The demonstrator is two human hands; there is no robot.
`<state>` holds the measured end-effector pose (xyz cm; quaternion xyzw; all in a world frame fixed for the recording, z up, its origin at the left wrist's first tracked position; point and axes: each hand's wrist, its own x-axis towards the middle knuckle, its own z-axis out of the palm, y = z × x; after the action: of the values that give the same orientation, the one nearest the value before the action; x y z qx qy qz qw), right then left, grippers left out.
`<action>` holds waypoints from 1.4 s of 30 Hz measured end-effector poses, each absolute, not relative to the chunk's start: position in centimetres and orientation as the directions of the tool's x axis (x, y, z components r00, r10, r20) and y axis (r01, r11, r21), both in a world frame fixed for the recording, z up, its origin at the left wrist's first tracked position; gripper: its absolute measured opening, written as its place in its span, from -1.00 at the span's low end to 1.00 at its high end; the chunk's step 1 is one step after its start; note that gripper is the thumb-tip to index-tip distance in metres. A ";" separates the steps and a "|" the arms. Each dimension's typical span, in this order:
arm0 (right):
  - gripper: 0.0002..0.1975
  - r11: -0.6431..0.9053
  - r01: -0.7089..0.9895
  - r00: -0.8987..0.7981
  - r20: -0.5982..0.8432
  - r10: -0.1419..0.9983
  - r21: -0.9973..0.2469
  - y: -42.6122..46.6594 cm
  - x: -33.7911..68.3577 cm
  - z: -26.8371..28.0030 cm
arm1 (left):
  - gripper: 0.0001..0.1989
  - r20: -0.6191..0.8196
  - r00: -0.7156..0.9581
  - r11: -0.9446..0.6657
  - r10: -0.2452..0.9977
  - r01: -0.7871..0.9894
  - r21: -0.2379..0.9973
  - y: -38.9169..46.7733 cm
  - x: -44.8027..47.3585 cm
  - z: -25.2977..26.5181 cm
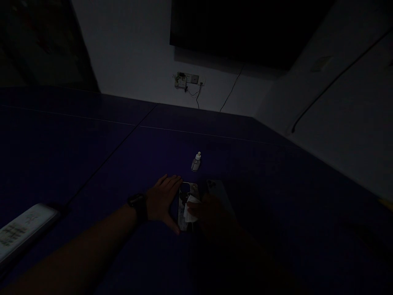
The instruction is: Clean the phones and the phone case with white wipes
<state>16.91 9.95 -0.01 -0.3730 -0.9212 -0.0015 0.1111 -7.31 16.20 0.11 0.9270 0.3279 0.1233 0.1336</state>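
A patterned phone case (183, 224) with a camera cutout lies on the dark blue table. My left hand (161, 199), a dark watch on its wrist, rests flat with thumb and fingers spread along the case's left edge. In my right hand (208, 211) a folded white tissue (190, 209) is pinched and pressed against the case's face. Partly under my right hand and forearm lies a grey phone (221, 189), its camera block at the top left. Just beyond the case stands a small clear bottle (195, 163) with a white cap.
A white box-like pack (29, 229) with printing lies at the left edge. The blue table (123, 164) has a dark seam and reaches the wall, where sockets (192, 78) with cables sit under a dark screen (239, 32). The room is very dim.
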 end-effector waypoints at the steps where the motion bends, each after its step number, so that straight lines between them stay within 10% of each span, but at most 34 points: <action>1: -0.66 0.725 0.684 -0.701 0.203 0.684 -0.080 9.9 16.9 0.0 | 0.42 0.141 0.754 -0.749 0.641 0.576 0.327 16.2 -7.3 0.1; 14: -0.61 0.720 0.690 -0.708 0.137 0.692 -0.070 9.6 16.3 0.4 | 0.46 0.130 0.752 -0.749 0.646 0.593 0.296 16.0 -7.1 0.3; 31: -0.68 0.754 0.654 -0.657 0.451 0.604 -0.058 9.9 20.8 1.8 | 0.42 0.158 0.759 -0.762 0.632 0.572 0.304 16.2 -7.4 -0.1; 42: -0.61 0.659 0.751 -0.640 0.197 0.743 -0.046 9.7 19.5 2.2 | 0.42 0.145 0.761 -0.764 0.632 0.581 0.282 16.1 -7.4 0.1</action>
<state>19.52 9.65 2.17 -0.4125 -0.9052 -0.0202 0.0997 -7.38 16.11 0.12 0.9318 0.3256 0.1162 0.1106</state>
